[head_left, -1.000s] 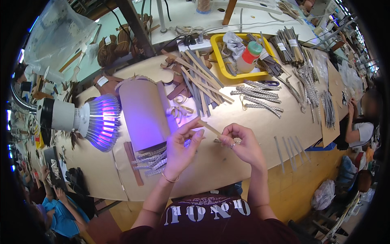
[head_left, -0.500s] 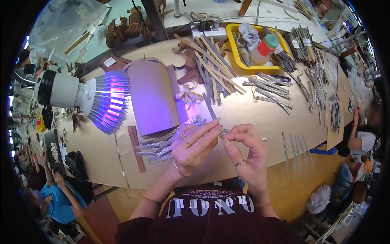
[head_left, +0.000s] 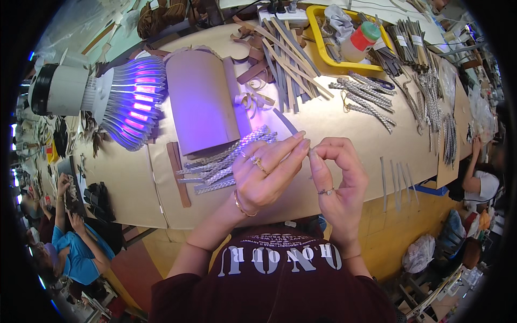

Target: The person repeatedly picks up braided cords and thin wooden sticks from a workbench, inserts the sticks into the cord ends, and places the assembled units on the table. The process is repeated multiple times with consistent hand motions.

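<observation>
A narrow grey flat strip (head_left: 285,123) runs out from the fingertips of my left hand (head_left: 266,172), which is closed on it. Thumb and forefinger of my right hand (head_left: 343,180) pinch together at the strip's near end, touching the left fingertips. The tiny part between them is mostly hidden. Behind and beneath my left hand lies a bundle of grey-white braided cords (head_left: 215,171) on the paper-covered table (head_left: 301,202). Curled tan strip scraps (head_left: 252,101) lie just beyond the strip's far end.
A ribbed lamp (head_left: 132,102) glows purple at left, beside a curved brown board (head_left: 202,102). Loose flat strips (head_left: 291,59), a yellow basket (head_left: 328,65) with a bottle, and more braided cords (head_left: 369,99) lie farther back. Thin grey strips (head_left: 384,183) overhang the right edge. Co-workers sit at both sides.
Both hands have shifted slightly right, still pinched together. The table's things stand higher in view, and the braided piece that showed past my right hand is out of sight.
</observation>
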Demonstrator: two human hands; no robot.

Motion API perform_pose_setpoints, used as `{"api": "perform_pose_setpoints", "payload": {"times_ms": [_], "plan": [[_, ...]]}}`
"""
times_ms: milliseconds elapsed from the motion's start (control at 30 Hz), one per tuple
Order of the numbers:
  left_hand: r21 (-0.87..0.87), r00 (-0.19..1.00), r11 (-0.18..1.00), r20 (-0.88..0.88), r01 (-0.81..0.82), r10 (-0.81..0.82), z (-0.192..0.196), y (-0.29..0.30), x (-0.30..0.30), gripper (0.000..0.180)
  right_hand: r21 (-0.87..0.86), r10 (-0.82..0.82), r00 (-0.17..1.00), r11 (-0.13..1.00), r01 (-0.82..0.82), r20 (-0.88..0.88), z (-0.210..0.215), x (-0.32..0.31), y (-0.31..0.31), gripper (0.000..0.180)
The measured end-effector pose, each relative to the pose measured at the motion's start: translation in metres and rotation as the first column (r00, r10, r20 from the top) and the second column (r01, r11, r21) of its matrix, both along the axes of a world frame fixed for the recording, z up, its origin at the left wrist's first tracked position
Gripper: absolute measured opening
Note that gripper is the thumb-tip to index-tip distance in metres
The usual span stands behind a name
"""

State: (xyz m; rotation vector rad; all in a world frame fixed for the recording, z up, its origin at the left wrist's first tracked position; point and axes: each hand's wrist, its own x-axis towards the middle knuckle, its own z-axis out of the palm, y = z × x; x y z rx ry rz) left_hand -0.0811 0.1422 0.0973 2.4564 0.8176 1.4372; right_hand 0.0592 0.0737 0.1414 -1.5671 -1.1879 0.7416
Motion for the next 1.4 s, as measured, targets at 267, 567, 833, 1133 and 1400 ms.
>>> {"api": "perform_pose_setpoints", "payload": {"times_ms": [267, 567, 833, 1133, 1400], "plan": [[-0.029, 0.996, 1.0, 0.085, -0.013, 0.015, -0.006, 0.002, 0.01, 0.037, 0.042, 0.018, 0.991, 0.999, -0.023, 0.134, -0.009, -0.002, 0.004, 0.009], [-0.24, 0.982, 0.961, 0.159, 0.134, -0.097, 0.001, 0.006, 0.002, 0.035, 0.021, 0.059, 0.975, 0.998, -0.065, 0.215, -0.006, 0.0, 0.006, 0.011], [-0.032, 0.999, 0.999, 0.0, 0.042, -0.042, 0.001, 0.009, 0.002, 0.032, -0.011, 0.034, 0.977, 0.999, -0.032, 0.211, -0.003, 0.001, 0.005, 0.011], [-0.047, 0.999, 0.998, 0.018, 0.033, -0.032, -0.001, 0.005, 0.006, 0.029, 0.022, 0.01, 0.964, 1.0, -0.016, 0.267, -0.007, -0.001, 0.007, 0.012], [-0.136, 0.997, 0.989, 0.058, 0.062, -0.055, -0.003, 0.004, 0.004, 0.03, 0.011, 0.04, 0.977, 0.999, -0.043, 0.209, -0.007, 0.001, 0.007, 0.008]]}}
